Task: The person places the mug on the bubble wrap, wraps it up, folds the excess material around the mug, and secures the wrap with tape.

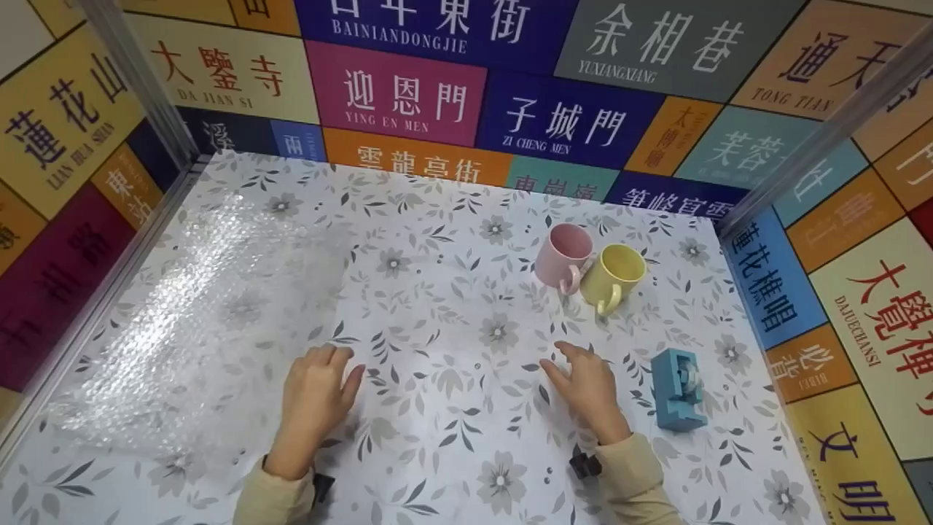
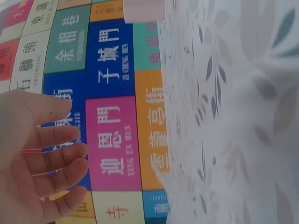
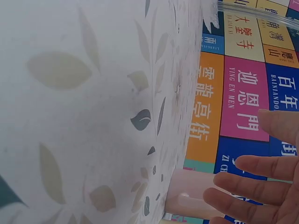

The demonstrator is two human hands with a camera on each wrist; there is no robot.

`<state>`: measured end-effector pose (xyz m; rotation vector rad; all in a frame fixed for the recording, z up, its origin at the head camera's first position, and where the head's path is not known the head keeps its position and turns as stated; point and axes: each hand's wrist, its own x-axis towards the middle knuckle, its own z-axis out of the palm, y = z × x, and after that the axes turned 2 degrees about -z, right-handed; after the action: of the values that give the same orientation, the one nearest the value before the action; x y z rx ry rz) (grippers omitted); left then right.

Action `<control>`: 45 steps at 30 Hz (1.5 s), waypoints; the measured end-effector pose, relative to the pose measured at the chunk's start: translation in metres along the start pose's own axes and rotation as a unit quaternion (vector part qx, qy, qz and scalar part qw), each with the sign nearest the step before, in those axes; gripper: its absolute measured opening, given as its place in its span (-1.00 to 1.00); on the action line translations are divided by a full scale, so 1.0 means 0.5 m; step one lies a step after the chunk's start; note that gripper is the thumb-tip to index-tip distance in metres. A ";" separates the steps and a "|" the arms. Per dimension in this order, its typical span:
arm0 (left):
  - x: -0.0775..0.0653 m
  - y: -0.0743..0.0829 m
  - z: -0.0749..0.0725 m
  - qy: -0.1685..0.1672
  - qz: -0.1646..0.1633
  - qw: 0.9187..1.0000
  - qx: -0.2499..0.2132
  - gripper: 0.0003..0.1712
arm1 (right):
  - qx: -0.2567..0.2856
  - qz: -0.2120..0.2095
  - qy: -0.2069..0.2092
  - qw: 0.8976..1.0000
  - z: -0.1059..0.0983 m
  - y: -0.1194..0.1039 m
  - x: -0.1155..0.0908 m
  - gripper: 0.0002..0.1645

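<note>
Two hands hover apart over floral tablecloth (image 1: 452,423), fingers relaxed, holding nothing. Left hand (image 1: 315,397) beside clear bubble-wrap sheet (image 1: 189,321); right hand (image 1: 589,390) below pink ceramic mug (image 1: 563,257), yellow ceramic mug (image 1: 614,275), left of blue tape dispenser (image 1: 678,389). Best approach: grasp mug body squarely, avoid knocking touching neighbour.

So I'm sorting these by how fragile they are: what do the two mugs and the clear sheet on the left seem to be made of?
The pink mug and yellow mug look like glazed ceramic: thick rims, smooth matte-pastel surfaces, moulded loop handles. Plastic can't be ruled out. The clear sheet looks like bubble wrap: transparent plastic film with a fine dotted texture that catches glare over the floral table cover.
</note>
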<state>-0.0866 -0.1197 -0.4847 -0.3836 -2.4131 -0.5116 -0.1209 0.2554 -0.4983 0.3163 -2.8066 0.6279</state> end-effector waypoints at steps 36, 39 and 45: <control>-0.138 -0.130 -0.077 -0.258 -0.218 0.936 0.102 -0.90 | -0.013 -0.048 -0.009 0.999 0.004 -0.030 0.028 -0.55; -0.138 -0.130 -0.076 -0.212 -0.194 0.950 0.120 -0.88 | -0.016 -0.062 -0.006 0.998 0.007 -0.038 0.032 -0.55; -0.132 -0.128 -0.080 -0.114 -0.170 0.967 0.151 -0.83 | -0.014 -0.086 -0.013 0.996 0.017 -0.060 0.045 -0.57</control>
<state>-0.0406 -0.2033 -0.5149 0.1147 -2.7445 -0.2436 -0.1357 0.2218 -0.4879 0.5558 -2.7707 0.5477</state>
